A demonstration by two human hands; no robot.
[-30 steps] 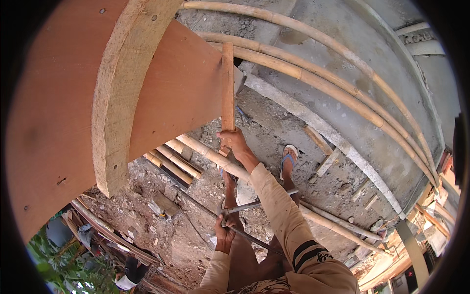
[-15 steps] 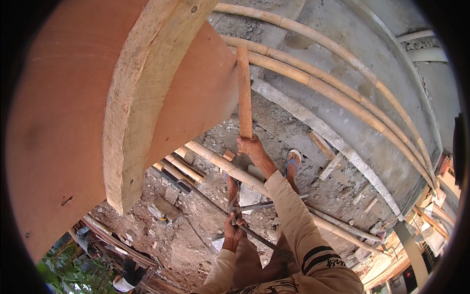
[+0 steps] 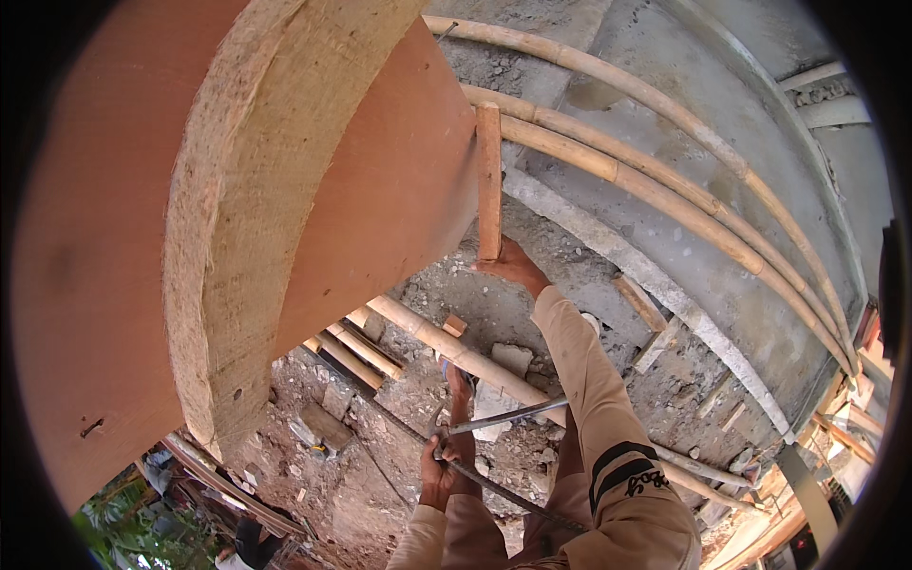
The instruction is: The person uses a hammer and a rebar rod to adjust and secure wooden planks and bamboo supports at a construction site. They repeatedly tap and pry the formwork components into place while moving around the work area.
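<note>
Nearest the body, below and to the left of the right hand, the left hand [image 3: 437, 472] is clenched where a dark rod [image 3: 503, 489] and a hammer [image 3: 508, 416] come together; I cannot tell how the fingers divide between the two. The hammer's handle reaches away to the right of this fist, and the rod slants past it on both sides. Farther out, at the end of a tan sleeve [image 3: 589, 380], the right hand [image 3: 516, 263] grasps the lower end of a wooden batten [image 3: 488, 180], its fingers partly hidden. The batten rises beyond that hand along the edge of an orange-brown panel [image 3: 389, 190]; whether the two touch is unclear. A thick timber beam [image 3: 247, 209] stands in front of the panel, well to the left of the right hand. Between the hands, a bamboo pole [image 3: 456, 350] slants down and passes under the right forearm, with a small wood block [image 3: 455, 326] just beside it. Shorter bamboo pieces [image 3: 366, 351] lie up and left of the left hand, over rubble. Beyond the right hand run a pale concrete strip [image 3: 608, 242], then long curved-looking bamboo poles [image 3: 665, 185] across a grey concrete surface [image 3: 760, 109].
</note>
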